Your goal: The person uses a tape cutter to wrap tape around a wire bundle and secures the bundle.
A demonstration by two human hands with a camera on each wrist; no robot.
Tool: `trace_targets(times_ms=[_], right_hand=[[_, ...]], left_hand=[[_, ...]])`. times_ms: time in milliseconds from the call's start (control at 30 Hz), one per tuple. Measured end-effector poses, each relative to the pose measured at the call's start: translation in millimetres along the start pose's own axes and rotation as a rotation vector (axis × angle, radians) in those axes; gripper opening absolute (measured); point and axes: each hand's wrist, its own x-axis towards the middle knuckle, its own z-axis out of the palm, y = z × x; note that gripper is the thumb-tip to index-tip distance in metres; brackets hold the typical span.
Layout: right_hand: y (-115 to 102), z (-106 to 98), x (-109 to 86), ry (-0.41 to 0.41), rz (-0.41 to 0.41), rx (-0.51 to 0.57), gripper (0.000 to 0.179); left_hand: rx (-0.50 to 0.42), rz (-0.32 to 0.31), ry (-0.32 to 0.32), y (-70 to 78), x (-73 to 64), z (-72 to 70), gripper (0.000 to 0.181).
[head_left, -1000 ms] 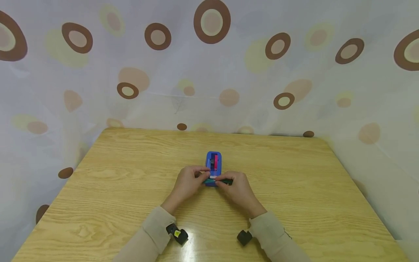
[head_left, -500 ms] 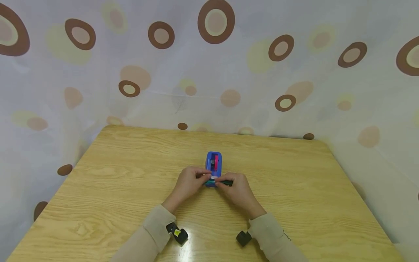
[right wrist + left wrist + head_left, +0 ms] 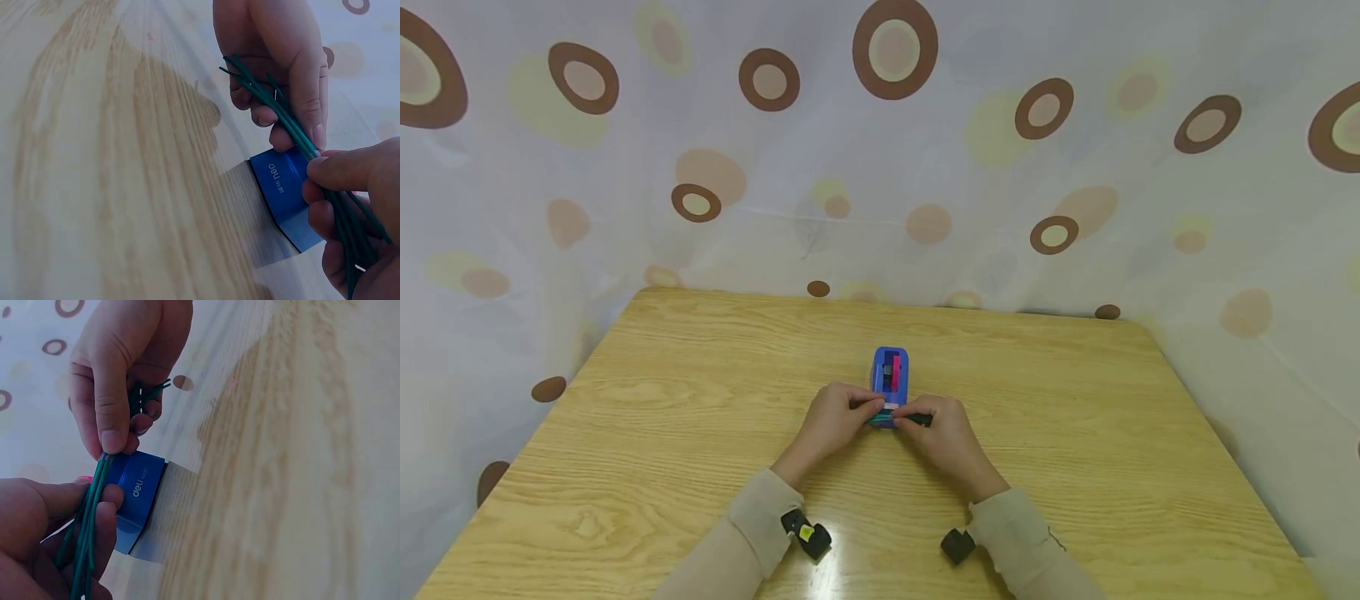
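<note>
Both hands hold one bundle of thin dark-green, wire-like stems [image 3: 284, 112] crosswise over the near end of a blue tape dispenser [image 3: 877, 383]. My left hand [image 3: 835, 415] pinches the bundle between thumb and fingers, left of the middle. To its right, my right hand [image 3: 946, 425] pinches it too, thumb tip close to the left thumb. A small shiny band [image 3: 314, 154] shows on the stems between the thumbs. Loose stem ends fan out past both hands. The dispenser's front, lettered "deli" [image 3: 139, 481], faces the person, and a pink reel [image 3: 895, 372] sits in its slot.
The dispenser stands on a wood-grain table [image 3: 700, 358]. A pale curtain with brown ringed dots [image 3: 760, 250] hangs behind and at the sides. A black wrist camera [image 3: 807, 535] sits on the left sleeve, another black camera [image 3: 957, 547] by the right.
The head view has shifted slightly. Both hands keep their pinch on the stems with barely any movement, and the dispenser stays in place.
</note>
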Motion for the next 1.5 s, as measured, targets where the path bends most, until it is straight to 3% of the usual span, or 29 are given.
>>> trace_targets(times_ms=[267,600,933,1200,1500], right_hand=[[0,0,-0.8,0.007,0.016,-0.013,0.007],[-4,2,-1.6,0.015,0.030,-0.015,0.008],[-5,4,-4.4,0.026,0.022,0.016,0.007],[-10,2,-3.7,0.014,0.083,0.028,0.010],[-14,-1,-1.8,0.024,0.083,0.030,0.009]], left_hand=[[-0.091,-0.061,-0.031,-0.5,-0.2,1.5,0.018],[-0.136,-0.045,-0.050,-7.0,0.5,1.9,0.020],[-0.125,-0.033,-0.037,-6.6,-0.6,2.3,0.020],[-0.073,-0.022,-0.034,-3.4,-0.9,0.2,0.021],[-0.062,-0.026,-0.020,4.0,-2.8,-6.1,0.024]])
